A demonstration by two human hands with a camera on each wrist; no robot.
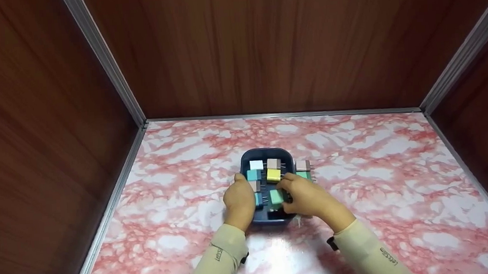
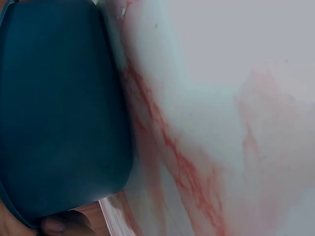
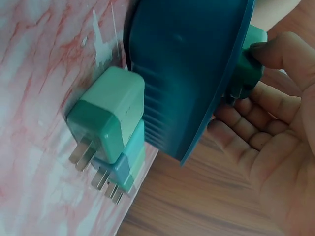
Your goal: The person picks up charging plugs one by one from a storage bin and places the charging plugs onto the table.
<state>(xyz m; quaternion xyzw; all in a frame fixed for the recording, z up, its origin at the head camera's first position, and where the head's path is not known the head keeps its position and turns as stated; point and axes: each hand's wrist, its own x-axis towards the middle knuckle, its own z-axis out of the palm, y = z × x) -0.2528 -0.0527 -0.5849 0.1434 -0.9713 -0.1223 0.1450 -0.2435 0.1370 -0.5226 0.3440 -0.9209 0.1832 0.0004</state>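
The left hand [image 1: 239, 200] grips the left wall of a dark blue bin [image 1: 266, 153] on the desk [image 1: 182, 242]. The right hand [image 1: 309, 195] pinches a green charger [image 1: 276, 196] at the bin's near right — nearer than the yellow charger [image 1: 273, 175]. More chargers [image 3: 108, 108] line the desk just right of the bin, prongs pointing right.
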